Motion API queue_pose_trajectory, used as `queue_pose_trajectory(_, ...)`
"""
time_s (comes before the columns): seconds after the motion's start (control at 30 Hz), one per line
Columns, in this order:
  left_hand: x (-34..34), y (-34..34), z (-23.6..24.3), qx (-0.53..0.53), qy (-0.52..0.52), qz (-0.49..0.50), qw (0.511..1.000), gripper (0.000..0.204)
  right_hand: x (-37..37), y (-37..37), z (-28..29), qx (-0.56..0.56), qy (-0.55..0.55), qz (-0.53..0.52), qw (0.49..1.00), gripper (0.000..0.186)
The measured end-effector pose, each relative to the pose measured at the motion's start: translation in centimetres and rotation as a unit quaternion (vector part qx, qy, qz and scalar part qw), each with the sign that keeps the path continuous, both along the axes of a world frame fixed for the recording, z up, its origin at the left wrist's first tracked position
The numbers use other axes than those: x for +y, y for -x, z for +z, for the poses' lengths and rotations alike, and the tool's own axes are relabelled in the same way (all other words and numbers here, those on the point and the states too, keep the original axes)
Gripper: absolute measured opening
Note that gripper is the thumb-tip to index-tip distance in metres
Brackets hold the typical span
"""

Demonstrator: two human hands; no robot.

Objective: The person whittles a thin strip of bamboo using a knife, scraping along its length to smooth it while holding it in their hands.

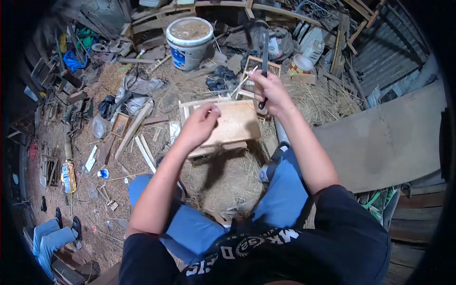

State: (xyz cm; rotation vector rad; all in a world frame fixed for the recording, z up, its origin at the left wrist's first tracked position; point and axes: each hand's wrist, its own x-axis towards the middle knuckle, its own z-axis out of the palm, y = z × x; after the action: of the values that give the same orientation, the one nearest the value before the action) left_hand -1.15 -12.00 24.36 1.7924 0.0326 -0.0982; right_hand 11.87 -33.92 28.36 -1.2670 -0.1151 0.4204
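Observation:
My right hand [271, 93] is closed round the black handle of a knife [265, 50], its long blade pointing up and away. Close to its fingertips a thin pale stick [243, 83] slants down toward the far edge of a wooden block [236, 124]. Whether the fingers also pinch that stick is hard to tell. My left hand [200, 125] rests over the left part of the block, fingers curled in and thumb against them. What those fingers hold, if anything, is hidden. The block's flat pale top lies between my knees, with more wood under it.
Behind stands a white bucket [190, 45], with a smaller tub [300, 65] farther right. A small wooden frame [120, 124] and wood strips [145, 153] lie on the straw-covered floor at left. A large board [384, 137] slopes at right. Another person's legs [52, 240] show lower left.

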Motion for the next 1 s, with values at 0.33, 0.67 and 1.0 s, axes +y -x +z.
queue_pose_trajectory(0.33, 5.4, 0.3, -10.4, 0.009, -0.15, 0.006, 0.989, 0.023, -1.8, -4.8, -8.0, 0.032, 0.256, -0.08, 0.963, 0.028)
queue_pose_trajectory(0.67, 9.0, 1.6, -17.8, 0.068, -0.281, -0.082, 0.954, 0.022, -2.3, -4.3, -12.2, 0.009, 0.34, -0.035, 0.94, 0.022)
queue_pose_trajectory(1.0, 11.7, 0.3, -22.1, 0.032, -0.21, -0.167, 0.963, 0.02, -2.8, -1.9, -13.6, -0.023, 0.378, -0.09, 0.921, 0.018)
